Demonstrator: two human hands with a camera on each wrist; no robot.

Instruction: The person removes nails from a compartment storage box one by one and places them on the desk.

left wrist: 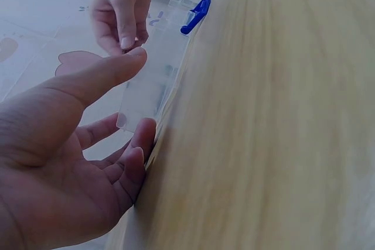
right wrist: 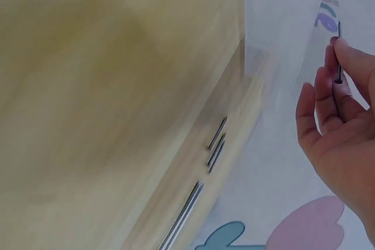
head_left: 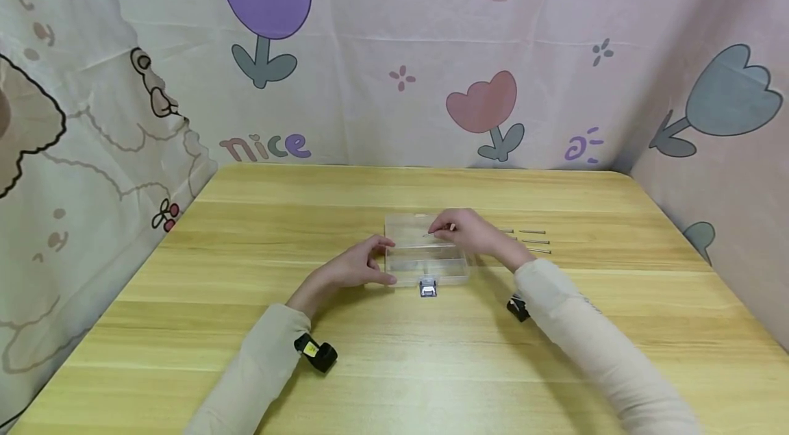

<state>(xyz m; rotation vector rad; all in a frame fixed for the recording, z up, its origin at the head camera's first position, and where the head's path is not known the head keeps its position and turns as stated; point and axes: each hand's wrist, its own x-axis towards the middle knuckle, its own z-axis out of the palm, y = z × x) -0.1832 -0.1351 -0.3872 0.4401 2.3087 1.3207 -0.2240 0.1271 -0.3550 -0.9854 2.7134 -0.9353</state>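
Note:
A clear plastic compartment box [head_left: 459, 270] lies on the table with its lid laid back and a blue latch [head_left: 428, 287] at its front. My left hand [head_left: 357, 264] holds the box's left end, thumb at the front corner and fingers farther back along the side. Over the box, my right hand [head_left: 465, 229] pinches a thin metal nail [right wrist: 339, 57] between thumb and fingertips. Its point sticks out past the fingers in the right wrist view, the head sitting toward the palm. The contents of the compartments are too unclear to tell.
Several more nails [head_left: 535, 241] lie in loose rows on the wooden table [head_left: 277, 216], right of the box and behind my right forearm. A patterned cloth [head_left: 370, 44] hangs along the table's back and sides. Small black cameras [head_left: 317, 354] sit at both wrists.

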